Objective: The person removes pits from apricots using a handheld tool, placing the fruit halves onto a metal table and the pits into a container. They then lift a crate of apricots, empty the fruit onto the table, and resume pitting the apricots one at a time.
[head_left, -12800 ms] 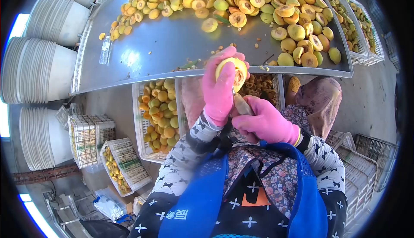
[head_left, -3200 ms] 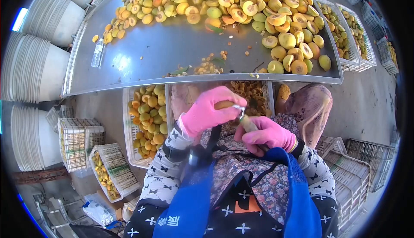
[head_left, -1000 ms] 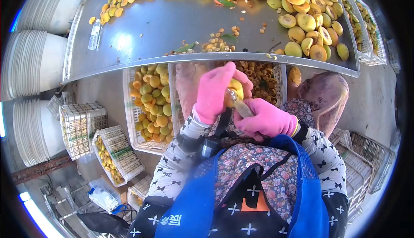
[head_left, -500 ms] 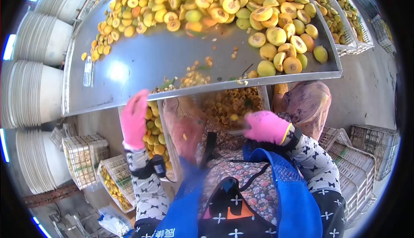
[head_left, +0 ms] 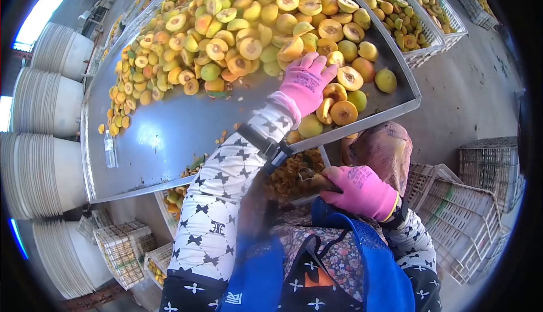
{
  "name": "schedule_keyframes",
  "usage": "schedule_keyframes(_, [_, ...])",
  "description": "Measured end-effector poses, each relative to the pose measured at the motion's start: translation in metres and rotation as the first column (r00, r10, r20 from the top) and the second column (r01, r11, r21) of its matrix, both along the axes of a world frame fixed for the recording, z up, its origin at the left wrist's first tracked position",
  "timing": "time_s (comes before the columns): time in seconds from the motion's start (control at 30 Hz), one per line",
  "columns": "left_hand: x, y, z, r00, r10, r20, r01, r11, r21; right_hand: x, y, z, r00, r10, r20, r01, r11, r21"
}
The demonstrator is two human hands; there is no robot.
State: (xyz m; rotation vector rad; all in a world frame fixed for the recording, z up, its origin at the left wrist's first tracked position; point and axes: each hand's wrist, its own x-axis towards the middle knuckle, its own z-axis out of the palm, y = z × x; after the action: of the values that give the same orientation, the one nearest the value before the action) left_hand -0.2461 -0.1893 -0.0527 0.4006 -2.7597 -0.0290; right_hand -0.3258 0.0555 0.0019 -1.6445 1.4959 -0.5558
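My left hand (head_left: pixel 308 83), in a pink glove, reaches over the metal table (head_left: pixel 164 162) and rests on the pile of halved yellow peaches (head_left: pixel 218 49). Its fingers are spread and touch the fruit near a peach half (head_left: pixel 291 49). Low in front of my body, my right hand (head_left: pixel 362 190), also pink-gloved, is closed around a small tool with a brown handle (head_left: pixel 329 181). A thin loop seems to stick out at its tip, but blur hides the detail. Below the table edge, close to that hand, a crate holds brownish peach scraps (head_left: pixel 291 173).
Crates of peach halves (head_left: pixel 396 20) stand beyond the table's right side. White crates (head_left: pixel 452 221) are stacked at my right. A plastic bottle (head_left: pixel 110 149) lies at the table's left edge. Tall stacks of white tubs (head_left: pixel 42 173) line the left.
My left hand has moved from below the table's front edge up and right onto the peaches. My right hand stays low, its tool now showing. The view has shifted.
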Motion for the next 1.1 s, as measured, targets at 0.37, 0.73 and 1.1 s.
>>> schedule_keyframes(0.37, [0.145,0.015,0.055,0.74,0.593,-0.318,0.532,-0.227,0.816,0.017,-0.017,0.013,0.935,-0.217,0.279,0.272,0.946,-0.176])
schedule_keyframes(0.73, [0.176,0.131,0.095,0.442,0.809,-0.388,0.791,-0.147,0.594,0.092,-0.047,0.038,0.983,-0.176,-0.051,0.11,0.791,-0.601])
schedule_keyframes(1.1, [0.17,0.155,0.092,0.3,0.914,-0.275,0.651,0.014,0.759,0.111,-0.035,0.023,0.988,-0.041,-0.15,-0.021,0.922,-0.388])
